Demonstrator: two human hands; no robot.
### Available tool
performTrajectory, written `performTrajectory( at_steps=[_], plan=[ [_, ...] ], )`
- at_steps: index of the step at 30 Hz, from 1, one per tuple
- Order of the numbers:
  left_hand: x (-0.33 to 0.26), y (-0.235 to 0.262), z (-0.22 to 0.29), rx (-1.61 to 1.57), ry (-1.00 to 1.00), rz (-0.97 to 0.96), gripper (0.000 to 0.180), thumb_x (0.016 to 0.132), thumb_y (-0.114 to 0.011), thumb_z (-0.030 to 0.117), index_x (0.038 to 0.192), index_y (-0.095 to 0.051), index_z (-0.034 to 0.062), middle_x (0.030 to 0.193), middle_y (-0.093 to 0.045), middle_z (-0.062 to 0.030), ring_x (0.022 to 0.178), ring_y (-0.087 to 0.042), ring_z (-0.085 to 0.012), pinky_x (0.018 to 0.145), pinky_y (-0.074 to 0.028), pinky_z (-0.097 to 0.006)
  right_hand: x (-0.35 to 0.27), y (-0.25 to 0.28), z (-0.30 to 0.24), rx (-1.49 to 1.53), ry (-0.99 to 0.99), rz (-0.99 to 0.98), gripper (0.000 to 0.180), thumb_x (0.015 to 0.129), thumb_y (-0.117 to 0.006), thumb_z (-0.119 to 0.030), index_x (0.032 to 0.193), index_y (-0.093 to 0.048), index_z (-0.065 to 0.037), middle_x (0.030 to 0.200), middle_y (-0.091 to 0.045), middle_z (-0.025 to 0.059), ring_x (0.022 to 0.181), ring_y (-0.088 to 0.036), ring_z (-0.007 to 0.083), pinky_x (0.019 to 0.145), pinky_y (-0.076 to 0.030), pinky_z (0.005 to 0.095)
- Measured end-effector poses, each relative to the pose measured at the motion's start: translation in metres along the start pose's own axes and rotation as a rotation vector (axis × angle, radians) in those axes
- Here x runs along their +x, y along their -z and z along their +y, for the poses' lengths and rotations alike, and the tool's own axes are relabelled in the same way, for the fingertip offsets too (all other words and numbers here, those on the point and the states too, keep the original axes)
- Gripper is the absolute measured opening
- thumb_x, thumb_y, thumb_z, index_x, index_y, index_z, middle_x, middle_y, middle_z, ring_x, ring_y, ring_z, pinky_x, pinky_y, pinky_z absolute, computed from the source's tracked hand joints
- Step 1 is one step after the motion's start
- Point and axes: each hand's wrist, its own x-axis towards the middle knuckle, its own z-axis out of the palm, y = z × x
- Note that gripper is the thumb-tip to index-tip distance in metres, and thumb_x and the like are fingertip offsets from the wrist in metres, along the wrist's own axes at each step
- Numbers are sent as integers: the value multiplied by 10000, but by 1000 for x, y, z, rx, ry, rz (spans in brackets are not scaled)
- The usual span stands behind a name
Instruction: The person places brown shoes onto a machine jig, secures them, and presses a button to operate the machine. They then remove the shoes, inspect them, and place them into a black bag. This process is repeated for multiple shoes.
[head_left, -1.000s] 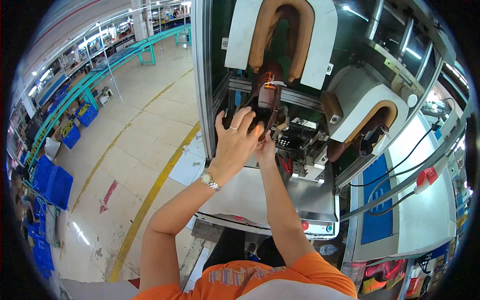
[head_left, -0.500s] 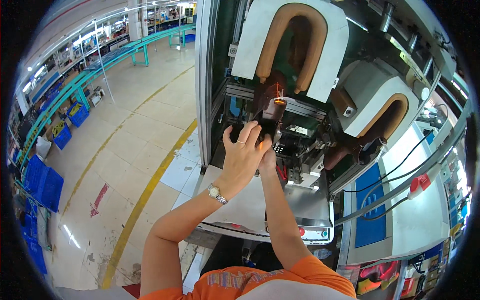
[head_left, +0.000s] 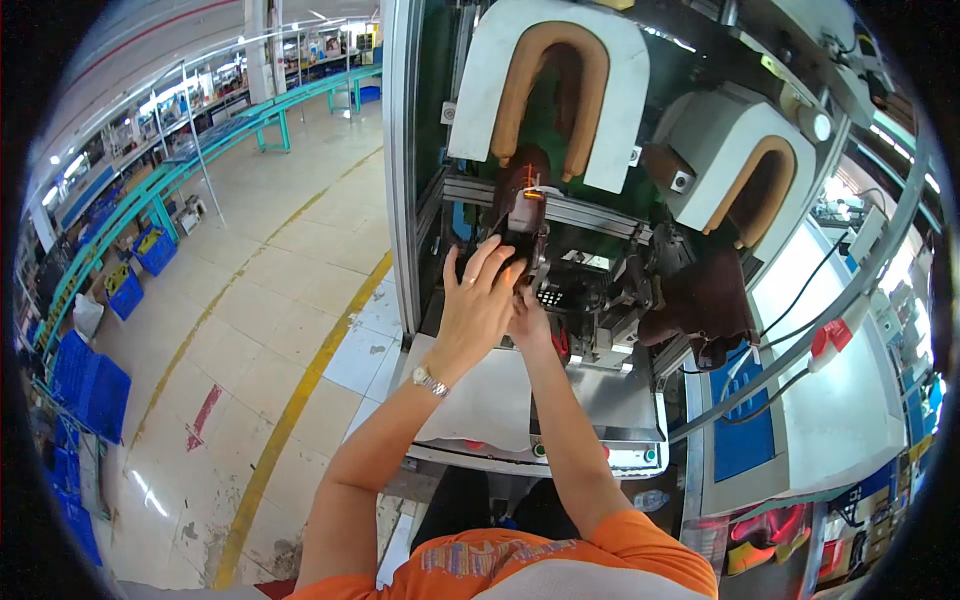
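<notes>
A dark brown shoe upper [head_left: 521, 180] sits on the left station of a machine, with thin orange light lines across its top. My left hand [head_left: 482, 298], with a ring and a wristwatch, curves its spread fingers over the near end of the upper. Close beside it, my right hand [head_left: 530, 320] grips the upper's near edge; its fingertips are partly hidden. Above hangs a white block with a brown U-shaped pad [head_left: 508, 95]. On the right station another dark brown upper [head_left: 705, 305] rests below a second white block [head_left: 735, 150].
Below my hands lies a pale machine tabletop [head_left: 475, 395] with push buttons [head_left: 650, 455] along its front edge. A grey hose [head_left: 760, 375] with a red-and-white fitting [head_left: 830, 343] crosses at right. Blue crates [head_left: 90, 385] and a green conveyor frame [head_left: 160, 195] stand left.
My hands stay at the left upper, the right hand's fingers shifting slightly. At the right station, the upper and the padded block have come apart. The whole view has shifted a little.
</notes>
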Motion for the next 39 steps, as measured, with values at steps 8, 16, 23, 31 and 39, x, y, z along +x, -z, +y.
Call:
performTrajectory(
  at_steps=[8, 16, 23, 31, 39],
  plan=[
    [-239, -9, -67, -271, 721, 139, 567, 612, -488, -79, 1174, -442, -19, 1202, -444, -196, 1173, -373, -326, 995, -257, -407, -262, -14, -135, -924, 45, -165, 211, 825, -575, -45, 1032, -551, -15, 939, -610, 94, 893, -601, 174, 806, -478, 286],
    [-382, -44, -67, -1383, 1701, 39, 678, 734, -644, 134, 1275, -240, 193, 1111, -424, -109, 978, -441, -255, 705, -474, -489, -326, -67, -265, -1588, 968, 441, 257, 715, -585, 21, 970, -557, -4, 891, -547, 46, 678, -472, 91, 641, -388, 216],
    [-363, -84, -71, -763, 1865, 218, 695, 720, -672, 316, 1240, -220, 231, 1119, -409, -74, 901, -455, -225, 688, -417, -468, -267, -100, -285, -1982, 1337, 289, 286, 687, -631, -58, 969, -604, -92, 925, -556, 56, 700, -511, 161, 697, -339, 288],
    [-323, 8, -78, -675, 1366, 133, 505, 813, -472, 47, 1290, -307, 27, 1253, -388, -113, 1160, -370, -213, 965, -333, -351, -285, -75, -285, -1876, 1795, 393, 192, 648, -611, -17, 814, -637, -111, 816, -593, 7, 693, -536, 147, 680, -303, 290],
    [-146, 47, 216, -1501, 328, -531, 717, 741, -633, 133, 1322, -239, -13, 1365, -264, -162, 1271, -250, -273, 1042, -190, -425, -370, -118, -223, -2150, 1299, 299, 124, 597, -585, -123, 719, -562, -114, 766, -485, 22, 743, -527, 190, 716, -319, 339]
  ],
)
